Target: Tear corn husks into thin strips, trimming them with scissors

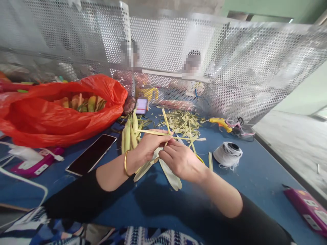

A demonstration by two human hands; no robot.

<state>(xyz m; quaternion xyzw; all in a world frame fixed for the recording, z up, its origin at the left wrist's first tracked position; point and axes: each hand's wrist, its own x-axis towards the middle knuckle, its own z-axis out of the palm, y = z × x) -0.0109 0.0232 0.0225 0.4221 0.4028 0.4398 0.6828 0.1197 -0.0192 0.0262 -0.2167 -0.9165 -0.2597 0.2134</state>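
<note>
My left hand (150,146), with a gold bangle on its wrist, is closed on pale green leaf strips (163,131) that cross above the blue table (255,177). My right hand (180,160) pinches the same bundle from the right, fingers pressed together. Broader pale leaves (171,177) hang below both hands. A bunch of long green strips (129,134) lies just left of my hands. A heap of cut strip scraps (184,122) lies behind them.
A red plastic bag (51,112) holding husks sits at the left, with a dark phone (92,154) beside it. A white thread spool (228,153), a yellow glue gun (221,123), pink boxes (308,209) and a perforated metal screen (230,61) surround the work area. People sit behind the screen.
</note>
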